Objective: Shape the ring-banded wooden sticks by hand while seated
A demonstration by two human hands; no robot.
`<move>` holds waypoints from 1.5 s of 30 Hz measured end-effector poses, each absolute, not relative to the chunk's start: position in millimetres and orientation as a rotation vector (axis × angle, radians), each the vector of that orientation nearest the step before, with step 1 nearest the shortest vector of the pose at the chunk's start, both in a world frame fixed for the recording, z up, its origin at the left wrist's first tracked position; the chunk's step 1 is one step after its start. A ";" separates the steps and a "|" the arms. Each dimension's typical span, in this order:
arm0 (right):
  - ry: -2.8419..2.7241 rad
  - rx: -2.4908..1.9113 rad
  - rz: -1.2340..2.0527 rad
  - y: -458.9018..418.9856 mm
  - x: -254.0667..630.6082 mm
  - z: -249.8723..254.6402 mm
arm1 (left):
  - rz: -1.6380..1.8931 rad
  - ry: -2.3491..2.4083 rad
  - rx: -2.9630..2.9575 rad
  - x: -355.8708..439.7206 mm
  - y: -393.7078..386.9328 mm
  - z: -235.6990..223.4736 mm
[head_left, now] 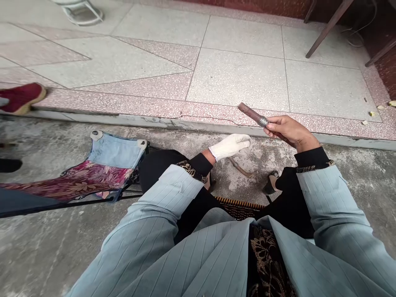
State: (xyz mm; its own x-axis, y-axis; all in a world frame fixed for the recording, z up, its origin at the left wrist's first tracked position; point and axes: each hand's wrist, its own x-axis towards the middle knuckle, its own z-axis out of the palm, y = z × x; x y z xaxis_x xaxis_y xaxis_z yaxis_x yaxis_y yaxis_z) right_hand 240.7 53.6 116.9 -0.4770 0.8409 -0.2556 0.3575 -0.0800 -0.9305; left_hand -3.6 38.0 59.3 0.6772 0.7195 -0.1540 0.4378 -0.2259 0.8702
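Note:
My right hand (pixel 287 131) is bare and raised over the step edge, its fingers pinched round the lower end of a short brown stick (pixel 250 112). Silvery wire (pixel 262 121) is wound in a tight coil on that stick beside my fingertips. To its left, my left hand (pixel 230 147) wears a white knitted glove. The gloved fingers are curled together, and what they hold, if anything, is hidden. Just below the glove a thin, crooked twig (pixel 243 168) shows against the concrete; whether it touches the glove I cannot tell.
A low tiled step (pixel 241 78) runs across in front of me. On the left stands a folding chair (pixel 114 152) with a patched fabric seat. A person's red shoe (pixel 23 97) rests near the step. Dark furniture legs (pixel 328 29) and a white stool (pixel 83 12) stand farther back.

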 end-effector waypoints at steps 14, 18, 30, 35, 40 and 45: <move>-2.658 -2.086 0.673 57.1 221.2 93.8 | 0.206 0.895 2.253 -8.9 38.5 66.1; -2.873 -1.632 1.266 50.9 219.1 94.9 | 0.299 1.007 2.186 -16.8 44.8 74.0; -1.911 -1.430 1.378 46.1 235.6 114.8 | 0.227 1.020 2.221 -7.2 34.4 65.7; -2.145 -1.844 0.915 41.9 231.5 102.7 | 0.003 1.047 2.491 0.6 26.5 62.6; -2.565 -2.128 0.597 37.0 216.6 94.1 | -0.096 1.047 2.636 3.5 20.7 52.7; -2.974 -1.786 1.349 29.2 206.9 92.4 | -0.128 0.943 2.616 1.4 18.4 55.9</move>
State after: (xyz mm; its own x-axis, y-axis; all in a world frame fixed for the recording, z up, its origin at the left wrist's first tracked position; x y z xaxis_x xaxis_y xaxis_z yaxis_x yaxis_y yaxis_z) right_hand 206.9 29.2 92.4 -0.4132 0.5051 -0.7577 0.9028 0.3359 -0.2684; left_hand 1.4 18.4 55.9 0.7737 0.6004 -0.2024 0.6326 -0.7143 0.2993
